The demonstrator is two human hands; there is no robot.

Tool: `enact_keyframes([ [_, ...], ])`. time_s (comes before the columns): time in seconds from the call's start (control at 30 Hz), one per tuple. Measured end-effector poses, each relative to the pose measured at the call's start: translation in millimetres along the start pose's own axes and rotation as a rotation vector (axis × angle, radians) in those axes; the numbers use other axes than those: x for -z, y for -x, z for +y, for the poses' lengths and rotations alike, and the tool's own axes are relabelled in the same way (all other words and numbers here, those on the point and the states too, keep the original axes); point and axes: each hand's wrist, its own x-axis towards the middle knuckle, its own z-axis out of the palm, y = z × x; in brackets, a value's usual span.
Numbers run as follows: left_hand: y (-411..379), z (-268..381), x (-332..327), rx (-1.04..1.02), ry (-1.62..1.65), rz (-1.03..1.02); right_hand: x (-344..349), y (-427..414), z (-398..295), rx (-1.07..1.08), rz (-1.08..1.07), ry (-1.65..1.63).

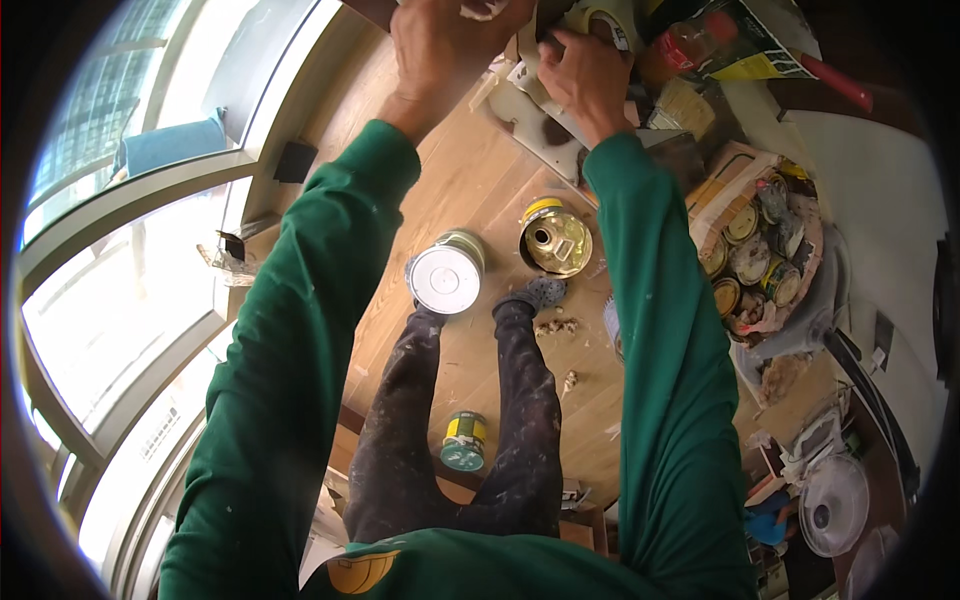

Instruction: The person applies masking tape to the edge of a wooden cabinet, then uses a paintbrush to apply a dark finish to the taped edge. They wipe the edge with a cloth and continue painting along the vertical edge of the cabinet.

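Observation:
Both my hands are raised at the top of the head view, with green sleeves below them. My right hand (pixel 589 82) is closed on a roll of masking tape (pixel 616 28), and a pale strip of tape (pixel 527 56) hangs beside its fingers. To the left, my left hand (pixel 442 52) has its fingers curled near something pale. The frame's top edge cuts off its fingertips, so its hold is unclear. Below my right hand lies a stained, pale board (pixel 536 131). A paintbrush (pixel 681 112) with light bristles rests just right of that wrist.
On the wood floor by my feet stand a white-lidded bucket (pixel 445 279) and a gold metal can (pixel 559 241). A green can (pixel 463 442) is between my legs. Right, a cardboard box (pixel 731 180) holds several used cans. A plastic bottle (pixel 684 46) lies top right; windows (pixel 127 300) line the left.

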Motion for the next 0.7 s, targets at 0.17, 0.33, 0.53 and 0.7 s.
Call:
enact_keyframes([
  [0.17, 39, -36, -22, 0.375, -0.106, -0.295, 17, 29, 0, 0.002, 0.248, -0.567],
  [0.33, 75, -79, -54, 0.228, -0.307, -0.274, 56, 69, -13, -0.204, 0.152, -1.039],
  [0.53, 88, -76, -69, 0.413, -0.349, -0.295, 53, 88, 0, -0.257, 0.103, -0.679],
  [0.7, 81, -74, -65, 0.476, -0.377, -0.412, 64, 126, -10, -0.293, 0.053, -0.722],
])
